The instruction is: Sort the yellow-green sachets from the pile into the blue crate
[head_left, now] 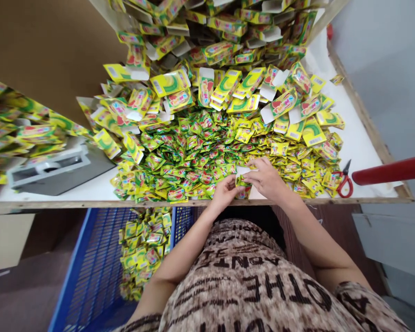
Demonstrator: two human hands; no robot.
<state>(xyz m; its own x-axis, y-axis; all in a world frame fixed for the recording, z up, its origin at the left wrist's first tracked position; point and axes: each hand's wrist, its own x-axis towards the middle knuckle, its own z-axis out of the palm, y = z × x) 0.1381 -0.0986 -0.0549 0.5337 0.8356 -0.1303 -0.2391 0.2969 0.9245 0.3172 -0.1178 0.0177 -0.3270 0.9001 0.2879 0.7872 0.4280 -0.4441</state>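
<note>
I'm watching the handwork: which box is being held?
The small box, its white side showing, between the left hand and right hand; the other boxes lie apart, touched by neither.

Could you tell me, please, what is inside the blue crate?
Small yellow-green packets lie piled in the blue crate. What lies beneath them is hidden, and the table edge covers the crate's far end.

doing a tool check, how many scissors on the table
1: the red-handled scissors lie at the right end of the table, between the yellow packets and the red pole. More may be hidden under the packets.
</note>
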